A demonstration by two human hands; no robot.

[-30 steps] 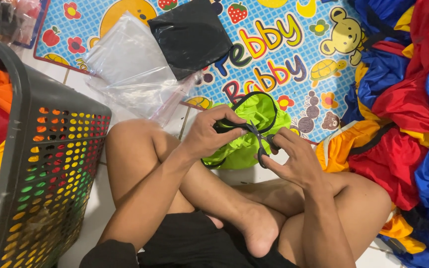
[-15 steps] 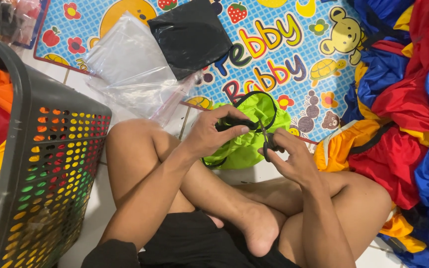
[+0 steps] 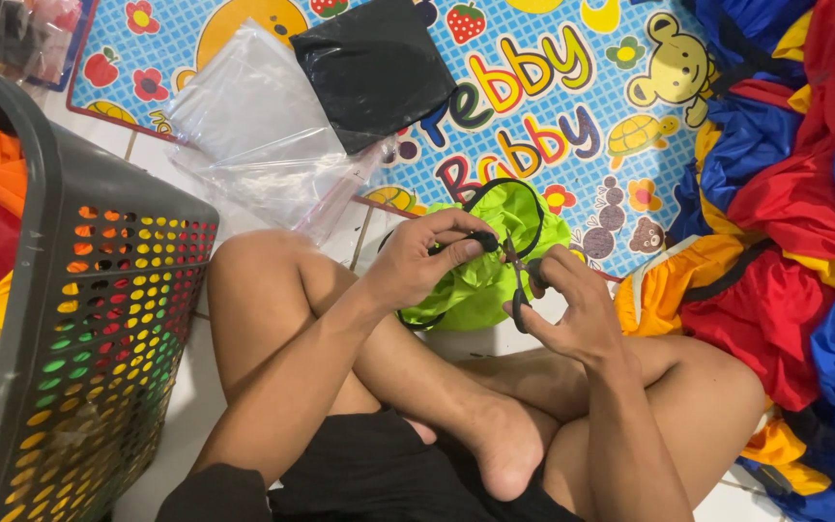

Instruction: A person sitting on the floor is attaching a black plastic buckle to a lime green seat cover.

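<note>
Grip: my left hand (image 3: 417,266) pinches a black cord (image 3: 509,188) with its toggle; my right hand (image 3: 567,309) clenches the cord's other end. Green pouch (image 3: 480,280): bunched between both hands, above my crossed legs, drawstring not yet pulled shut, by my judgement. Grey basket (image 3: 79,290), left: holds orange and red fabric. Clear bags (image 3: 253,145) and black bag (image 3: 379,68) lie on the play mat (image 3: 572,87).
</note>
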